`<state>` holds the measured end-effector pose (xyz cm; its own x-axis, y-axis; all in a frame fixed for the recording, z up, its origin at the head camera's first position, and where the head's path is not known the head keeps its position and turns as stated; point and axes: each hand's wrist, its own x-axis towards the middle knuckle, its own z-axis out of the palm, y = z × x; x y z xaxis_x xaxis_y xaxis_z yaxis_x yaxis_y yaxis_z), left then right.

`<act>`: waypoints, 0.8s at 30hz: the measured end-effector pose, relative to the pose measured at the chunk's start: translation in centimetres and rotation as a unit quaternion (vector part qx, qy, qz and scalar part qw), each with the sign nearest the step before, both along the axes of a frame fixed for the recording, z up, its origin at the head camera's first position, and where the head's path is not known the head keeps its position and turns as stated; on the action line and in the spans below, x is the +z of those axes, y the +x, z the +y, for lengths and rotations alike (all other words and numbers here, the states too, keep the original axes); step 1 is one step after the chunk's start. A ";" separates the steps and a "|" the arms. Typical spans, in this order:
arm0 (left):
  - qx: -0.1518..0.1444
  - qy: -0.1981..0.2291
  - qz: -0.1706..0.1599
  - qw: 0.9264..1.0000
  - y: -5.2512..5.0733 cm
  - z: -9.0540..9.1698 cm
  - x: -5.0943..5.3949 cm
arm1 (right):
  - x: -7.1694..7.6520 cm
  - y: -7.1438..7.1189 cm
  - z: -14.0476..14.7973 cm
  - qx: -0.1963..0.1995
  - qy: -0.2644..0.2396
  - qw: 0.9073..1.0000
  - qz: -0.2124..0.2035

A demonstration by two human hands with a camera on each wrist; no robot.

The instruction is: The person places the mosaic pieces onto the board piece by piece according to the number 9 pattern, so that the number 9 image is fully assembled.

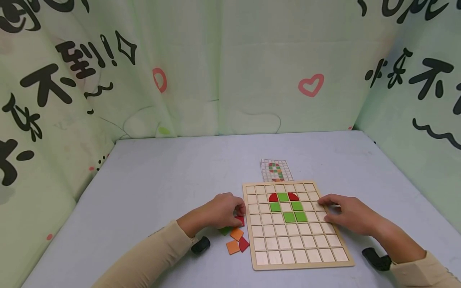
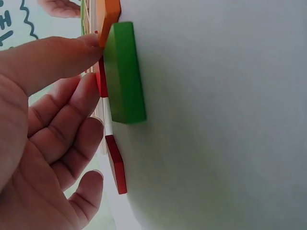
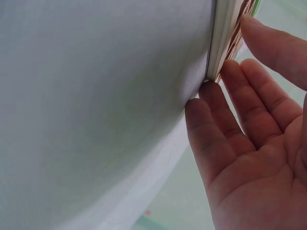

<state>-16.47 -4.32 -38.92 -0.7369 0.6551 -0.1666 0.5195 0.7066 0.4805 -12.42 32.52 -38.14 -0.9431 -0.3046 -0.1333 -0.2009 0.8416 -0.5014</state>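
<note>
My left hand (image 1: 225, 210) is at the board's left edge, its thumb and fingertips pinching a red tile (image 2: 101, 79) on the table. A thick green tile (image 2: 125, 74) is close in front of the thumb, with another red tile (image 2: 116, 165) below it. The pale wooden grid board (image 1: 299, 244) carries green square tiles (image 1: 289, 217) and two red rounded tiles (image 1: 273, 197) in its upper rows. With fingers mostly straight, my right hand (image 1: 354, 214) touches the board's right edge, thumb over the rim (image 3: 220, 43).
Orange square tiles (image 1: 233, 247) and a red tile (image 1: 243, 244) lie loose left of the board. Behind it is a card (image 1: 268, 172) with a printed coloured grid pattern, partly covered by the board. Printed curtains (image 1: 252, 80) surround the white table (image 1: 162, 172).
</note>
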 end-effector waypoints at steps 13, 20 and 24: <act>0.003 -0.004 0.014 1.000 -0.1 -0.1 -0.1 | 0.0 0.1 0.0 0.000 -0.002 1.000 -0.002; 0.017 0.000 0.002 1.000 -0.3 0.1 0.3 | 0.1 0.1 0.0 -0.003 0.000 1.000 -0.006; 0.011 0.003 0.000 1.000 -0.5 0.3 0.6 | 0.1 0.0 -0.1 0.000 0.000 1.000 -0.005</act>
<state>-16.95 -3.98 -38.36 -0.7509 0.6401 -0.1628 0.5043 0.7149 0.4844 -12.37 32.45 -38.01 -0.9420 -0.3039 -0.1425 -0.1957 0.8422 -0.5025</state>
